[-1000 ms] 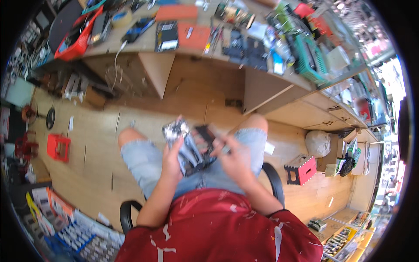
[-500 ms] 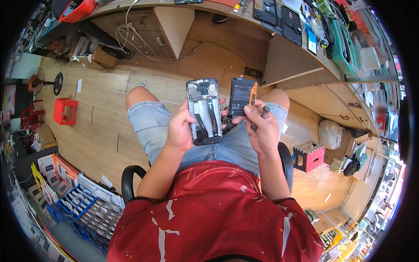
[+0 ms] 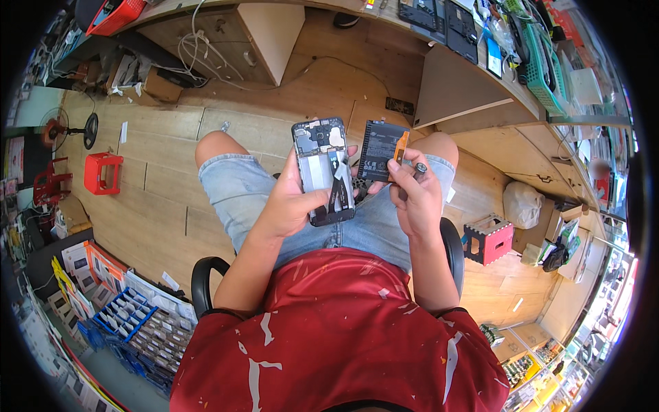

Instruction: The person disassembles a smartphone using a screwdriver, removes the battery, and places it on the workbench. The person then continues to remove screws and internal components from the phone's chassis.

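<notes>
My left hand (image 3: 292, 202) grips an opened smartphone (image 3: 321, 168) over my lap, its inside facing up. The phone's battery bay is bare and silvery, and black flex cables (image 3: 338, 192) lie across it. My left thumb presses over the bay beside these cables. To the right, my right hand (image 3: 417, 196) pinches a flat black phone battery (image 3: 382, 152) with an orange strip along its right edge. A dark, thin-handled tool, perhaps a screwdriver (image 3: 420, 168), is tucked in the same hand; its tip is hidden. Battery and phone are apart.
A wooden workbench (image 3: 456, 103) curves ahead and to the right, carrying black trays (image 3: 461, 34) and a green basket (image 3: 542, 69). Red stools stand left (image 3: 103, 173) and right (image 3: 489, 239). Chair armrests (image 3: 206, 285) flank me. A blue organiser box (image 3: 123, 312) sits at lower left.
My left thumb has moved inward over the phone's bay, and the flex cables have shifted together toward the right. The phone has tilted slightly. The battery stays in my right hand, nearly unmoved.
</notes>
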Demonstrator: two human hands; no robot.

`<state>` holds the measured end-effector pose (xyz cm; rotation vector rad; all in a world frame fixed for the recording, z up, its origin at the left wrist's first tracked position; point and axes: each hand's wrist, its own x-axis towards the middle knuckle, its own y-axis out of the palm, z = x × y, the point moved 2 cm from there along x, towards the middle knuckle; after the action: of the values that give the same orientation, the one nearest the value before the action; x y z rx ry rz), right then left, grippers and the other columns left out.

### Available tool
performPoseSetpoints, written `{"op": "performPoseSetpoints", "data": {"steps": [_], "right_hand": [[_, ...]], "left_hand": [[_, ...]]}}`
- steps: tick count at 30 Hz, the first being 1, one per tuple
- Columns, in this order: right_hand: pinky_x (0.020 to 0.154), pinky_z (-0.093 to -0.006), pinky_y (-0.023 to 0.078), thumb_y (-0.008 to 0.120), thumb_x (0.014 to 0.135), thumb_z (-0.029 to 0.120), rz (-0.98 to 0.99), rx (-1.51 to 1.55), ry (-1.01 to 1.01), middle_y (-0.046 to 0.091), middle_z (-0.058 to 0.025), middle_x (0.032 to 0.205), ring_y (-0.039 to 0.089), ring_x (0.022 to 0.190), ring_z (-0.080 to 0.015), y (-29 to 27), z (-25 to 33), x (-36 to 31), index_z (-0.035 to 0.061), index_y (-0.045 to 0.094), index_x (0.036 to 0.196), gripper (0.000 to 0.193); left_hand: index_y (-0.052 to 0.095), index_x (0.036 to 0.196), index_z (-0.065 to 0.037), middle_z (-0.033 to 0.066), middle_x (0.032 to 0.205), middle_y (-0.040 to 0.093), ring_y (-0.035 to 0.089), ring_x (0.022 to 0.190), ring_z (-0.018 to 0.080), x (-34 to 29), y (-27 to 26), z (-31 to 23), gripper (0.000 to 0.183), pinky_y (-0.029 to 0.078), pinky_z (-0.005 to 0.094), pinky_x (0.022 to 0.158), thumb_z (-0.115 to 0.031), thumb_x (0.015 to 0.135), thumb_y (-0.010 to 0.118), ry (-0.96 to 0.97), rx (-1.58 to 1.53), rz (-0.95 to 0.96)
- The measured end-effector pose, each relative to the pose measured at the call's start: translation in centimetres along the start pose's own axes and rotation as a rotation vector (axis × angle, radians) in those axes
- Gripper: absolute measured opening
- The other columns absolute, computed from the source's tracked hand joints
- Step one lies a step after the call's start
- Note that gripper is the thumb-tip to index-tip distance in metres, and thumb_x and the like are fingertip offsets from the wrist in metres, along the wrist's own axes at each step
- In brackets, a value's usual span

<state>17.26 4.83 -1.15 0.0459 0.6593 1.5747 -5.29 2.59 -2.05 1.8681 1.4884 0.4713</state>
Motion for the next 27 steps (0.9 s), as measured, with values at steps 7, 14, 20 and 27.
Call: {"op": "performPoseSetpoints", "data": {"steps": [7,14,20,27], "right_hand": [[0.041,-0.0213,0.026,0.061,0.111,0.012,-0.004,0.066,-0.007,0.076,-0.0146,0.099,0.075,0.068,-0.019,0.2,0.5,0.0,0.0034,0.056,0.121,0.014],[0.046,-0.0194,0.034,0.071,0.104,0.008,-0.038,-0.096,-0.045,0.076,-0.0126,0.102,0.073,0.068,-0.016,0.9,0.6,-1.1,-0.0009,0.062,0.124,0.024],[0.057,-0.0208,0.044,0.083,0.095,0.003,-0.004,-0.255,-0.082,0.075,-0.0065,0.099,0.065,0.067,-0.0075,2.0,-0.4,-1.9,0.001,0.065,0.126,0.036],[0.066,-0.0227,0.046,0.086,0.088,-0.001,0.095,-0.56,-0.202,0.072,0.0008,0.093,0.054,0.074,-0.0042,3.6,-0.5,-1.9,0.0119,0.064,0.146,0.064]], "left_hand": [[0.015,0.172,-0.02,0.0224,0.158,0.052,0.065,0.133,0.0358,-0.1,0.4,0.2,0.106,0.062,0.0509,0.102,0.01,0.09,0.075,-0.023,-0.006,0.004],[0.012,0.173,-0.015,0.015,0.154,0.054,0.061,0.136,0.0297,-0.4,1.3,-0.4,0.125,0.059,0.0466,0.107,0.007,0.078,0.09,-0.043,0.092,-0.039],[0.015,0.172,-0.007,0.0098,0.155,0.052,0.055,0.141,0.0232,-0.3,0.8,0.4,0.126,0.048,0.0398,0.117,0.002,0.075,0.095,0.03,0.165,-0.045],[0.026,0.168,-0.008,0.0084,0.143,0.06,0.065,0.128,0.0191,-0.4,0.5,0.5,0.11,0.055,0.0384,0.109,0.001,0.08,0.092,-0.029,0.147,-0.054]]}}
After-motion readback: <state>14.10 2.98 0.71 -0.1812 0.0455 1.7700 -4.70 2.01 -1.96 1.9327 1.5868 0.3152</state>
